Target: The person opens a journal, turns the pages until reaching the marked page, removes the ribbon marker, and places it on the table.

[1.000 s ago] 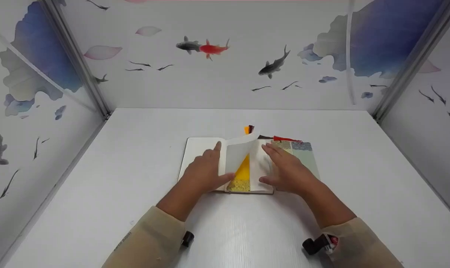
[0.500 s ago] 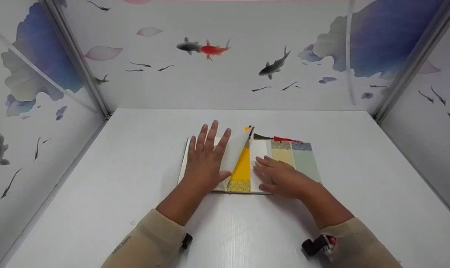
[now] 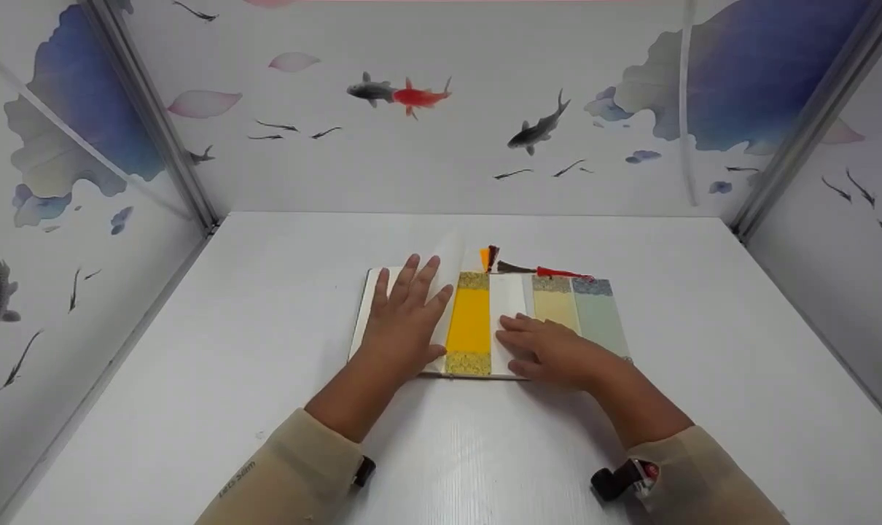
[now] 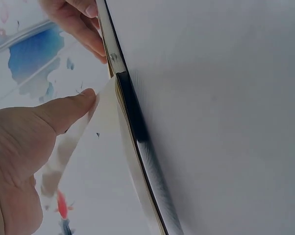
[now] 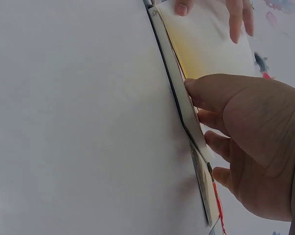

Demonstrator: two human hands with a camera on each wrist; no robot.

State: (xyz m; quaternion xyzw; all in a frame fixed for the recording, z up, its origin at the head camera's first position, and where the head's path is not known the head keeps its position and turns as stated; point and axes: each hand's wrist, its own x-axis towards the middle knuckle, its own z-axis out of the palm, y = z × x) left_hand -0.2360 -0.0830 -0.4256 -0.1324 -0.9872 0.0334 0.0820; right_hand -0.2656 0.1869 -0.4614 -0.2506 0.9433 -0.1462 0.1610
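An open notebook (image 3: 510,292) lies in the middle of the white table. My left hand (image 3: 404,321) spreads its fingers over a raised page (image 3: 450,262), which leans to the left. In the left wrist view, the thumb of the left hand (image 4: 20,152) touches that page's edge. A yellow bookmark (image 3: 470,313) with speckled ends lies along the inner part of the right side. My right hand (image 3: 550,350) rests, fingers loosely bent, on the white page right of it. Two pale strips, one cream (image 3: 557,300) and one green (image 3: 598,313), lie farther right, partly hidden by the right hand.
Orange and dark tassels (image 3: 488,259), a brown tassel (image 3: 514,267) and a red tassel (image 3: 557,273) stick out past the notebook's far edge. White panels (image 3: 426,160) printed with fish and leaves enclose the table (image 3: 229,292) at the back and sides.
The page has swung left, uncovering the whole yellow bookmark. My left hand has spread its fingers and lies over the page; the right hand has lowered onto the white page.
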